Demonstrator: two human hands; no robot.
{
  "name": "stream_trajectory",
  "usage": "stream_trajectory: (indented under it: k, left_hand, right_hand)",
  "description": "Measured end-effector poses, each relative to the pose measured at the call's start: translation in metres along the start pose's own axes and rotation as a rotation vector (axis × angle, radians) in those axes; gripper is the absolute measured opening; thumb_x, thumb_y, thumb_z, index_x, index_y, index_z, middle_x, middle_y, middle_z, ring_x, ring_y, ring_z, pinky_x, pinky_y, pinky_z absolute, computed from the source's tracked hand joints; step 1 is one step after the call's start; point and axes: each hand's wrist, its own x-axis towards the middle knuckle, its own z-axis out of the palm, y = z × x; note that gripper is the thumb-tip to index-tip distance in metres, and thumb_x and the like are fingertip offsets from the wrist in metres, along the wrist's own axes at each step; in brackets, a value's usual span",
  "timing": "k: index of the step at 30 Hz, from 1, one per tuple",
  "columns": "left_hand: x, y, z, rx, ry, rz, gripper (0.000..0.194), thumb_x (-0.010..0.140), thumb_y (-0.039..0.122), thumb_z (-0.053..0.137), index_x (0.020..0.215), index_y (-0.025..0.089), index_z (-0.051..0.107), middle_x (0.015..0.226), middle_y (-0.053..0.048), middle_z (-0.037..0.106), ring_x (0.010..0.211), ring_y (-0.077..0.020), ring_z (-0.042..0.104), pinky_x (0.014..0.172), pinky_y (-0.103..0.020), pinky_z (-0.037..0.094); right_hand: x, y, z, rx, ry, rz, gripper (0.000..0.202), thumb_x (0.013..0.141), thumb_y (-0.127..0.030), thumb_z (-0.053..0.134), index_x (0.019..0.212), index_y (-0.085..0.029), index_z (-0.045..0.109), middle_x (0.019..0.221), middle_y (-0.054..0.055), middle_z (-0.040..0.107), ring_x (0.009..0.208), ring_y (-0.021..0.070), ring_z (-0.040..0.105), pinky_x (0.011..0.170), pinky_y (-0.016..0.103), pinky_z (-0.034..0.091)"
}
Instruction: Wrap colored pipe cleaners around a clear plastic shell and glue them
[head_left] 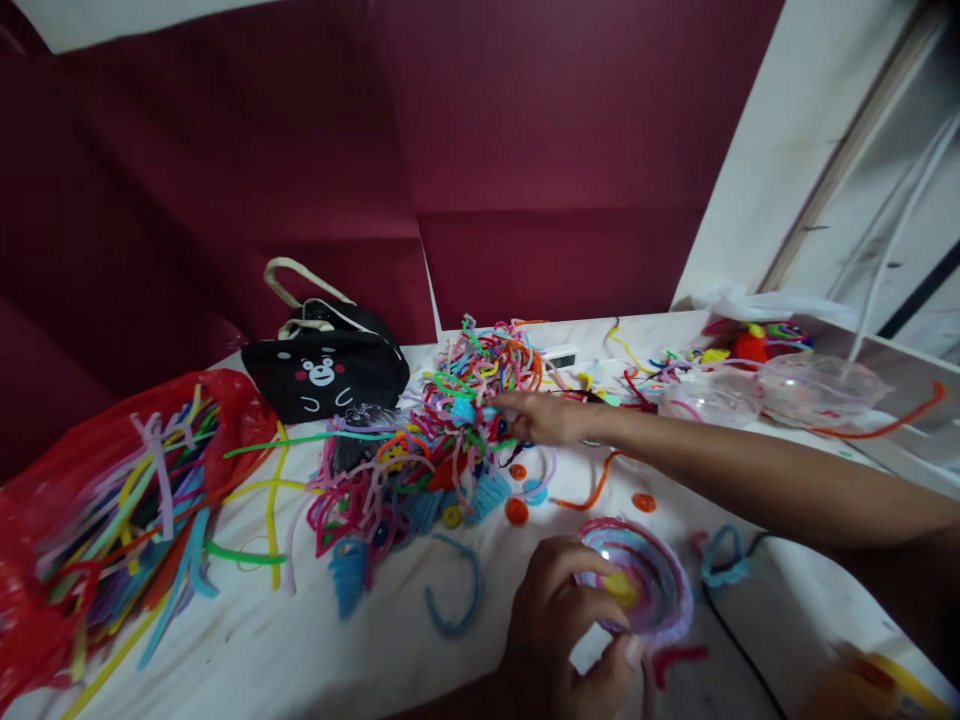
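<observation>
My left hand is curled at the left rim of a small clear bowl lined with pink, blue and purple pipe cleaner rings, a yellow patch at its middle. Thumb and fingers close on the bowl's edge. Farther forward, my right hand reaches in from the right to a tangled heap of coloured pipe cleaner pieces. Its fingers are drawn together at the heap's right side, by a light blue piece; what they pinch, if anything, is hidden. Orange coils lie just below that hand.
At left, a red plastic bag holds long pipe cleaners. A black bag with a bear face stands behind it. Clear plastic bowls sit at back right. A black cable crosses the white table. A maroon sheet hangs behind.
</observation>
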Motion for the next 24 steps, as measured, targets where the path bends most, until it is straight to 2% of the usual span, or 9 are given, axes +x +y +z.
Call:
stream_trajectory:
  k: [4, 7, 10, 12, 13, 16, 19, 20, 24]
  left_hand:
    - [-0.007, -0.005, -0.005, 0.013, -0.066, 0.034, 0.02, 0.092, 0.024, 0.074, 0.108, 0.029, 0.063, 0.114, -0.008, 0.077, 0.099, -0.0283, 0.078, 0.086, -0.044, 0.07]
    - [-0.009, -0.007, -0.006, 0.01, -0.097, 0.027, 0.031, 0.085, 0.02, 0.079, 0.111, 0.031, 0.064, 0.115, -0.008, 0.078, 0.099, -0.0298, 0.079, 0.085, -0.045, 0.071]
    - [-0.011, -0.009, 0.005, 0.001, -0.055, 0.023, 0.03, 0.084, 0.024, 0.08, 0.107, 0.032, 0.063, 0.11, -0.008, 0.078, 0.093, -0.031, 0.078, 0.08, -0.046, 0.07]
    - [-0.012, -0.011, 0.015, -0.012, 0.122, 0.058, 0.025, 0.086, 0.027, 0.079, 0.102, 0.032, 0.06, 0.1, -0.005, 0.076, 0.084, -0.0288, 0.076, 0.074, -0.044, 0.068]
    - [-0.013, -0.013, 0.018, -0.015, 0.144, 0.045, 0.025, 0.086, 0.028, 0.08, 0.101, 0.032, 0.06, 0.101, -0.006, 0.076, 0.085, -0.0281, 0.076, 0.075, -0.043, 0.068]
    - [-0.016, -0.015, 0.016, -0.04, 0.099, 0.036, 0.028, 0.085, 0.03, 0.084, 0.103, 0.033, 0.063, 0.104, -0.006, 0.076, 0.088, -0.0283, 0.077, 0.079, -0.044, 0.069]
    - [-0.017, -0.014, 0.003, -0.026, -0.098, 0.019, 0.033, 0.086, 0.027, 0.083, 0.113, 0.034, 0.065, 0.115, -0.009, 0.078, 0.098, -0.0321, 0.08, 0.085, -0.049, 0.071]
    - [-0.017, -0.013, 0.0, -0.028, -0.105, 0.013, 0.033, 0.086, 0.026, 0.083, 0.113, 0.034, 0.066, 0.115, -0.008, 0.078, 0.098, -0.0316, 0.08, 0.085, -0.048, 0.071]
    - [-0.018, -0.009, 0.005, -0.047, -0.042, -0.049, 0.028, 0.086, 0.028, 0.081, 0.108, 0.034, 0.065, 0.113, -0.007, 0.076, 0.098, -0.0306, 0.078, 0.086, -0.048, 0.07]
  right_hand:
    - [-0.01, -0.011, 0.02, 0.064, -0.18, -0.165, 0.062, 0.087, 0.004, 0.072, 0.141, -0.024, 0.084, 0.149, 0.011, 0.081, 0.133, 0.0221, 0.079, 0.109, 0.026, 0.061]
    - [-0.016, -0.01, 0.018, 0.084, -0.207, -0.206, 0.061, 0.089, 0.006, 0.066, 0.138, -0.024, 0.085, 0.147, 0.011, 0.082, 0.13, 0.0218, 0.081, 0.109, 0.028, 0.062]
    - [-0.015, -0.002, 0.007, 0.082, -0.154, -0.168, 0.059, 0.089, 0.006, 0.065, 0.134, -0.025, 0.086, 0.139, 0.01, 0.086, 0.123, 0.0235, 0.083, 0.104, 0.03, 0.062]
    - [-0.012, 0.004, -0.001, 0.077, -0.082, -0.109, 0.056, 0.087, 0.006, 0.065, 0.129, -0.024, 0.087, 0.133, 0.01, 0.087, 0.118, 0.0245, 0.084, 0.101, 0.03, 0.062]
    - [-0.01, 0.007, -0.004, 0.076, -0.043, -0.072, 0.053, 0.087, 0.006, 0.064, 0.125, -0.022, 0.087, 0.128, 0.01, 0.088, 0.113, 0.0245, 0.084, 0.099, 0.031, 0.062]
    - [-0.002, 0.016, -0.012, 0.093, 0.057, 0.06, 0.038, 0.09, 0.005, 0.061, 0.109, -0.015, 0.086, 0.106, 0.009, 0.088, 0.095, 0.0219, 0.083, 0.088, 0.03, 0.061]
    - [0.003, 0.027, -0.021, 0.13, 0.074, 0.173, 0.013, 0.102, -0.007, 0.07, 0.101, -0.014, 0.082, 0.099, 0.005, 0.084, 0.086, 0.0183, 0.079, 0.081, 0.031, 0.063]
    - [0.003, 0.031, -0.024, 0.141, 0.06, 0.204, 0.006, 0.105, -0.016, 0.075, 0.103, -0.014, 0.08, 0.102, 0.004, 0.083, 0.086, 0.0181, 0.079, 0.08, 0.032, 0.065]
    - [0.005, 0.049, -0.037, 0.16, -0.005, 0.323, 0.028, 0.11, -0.04, 0.078, 0.124, -0.016, 0.077, 0.121, 0.007, 0.081, 0.1, 0.0215, 0.079, 0.088, 0.04, 0.069]
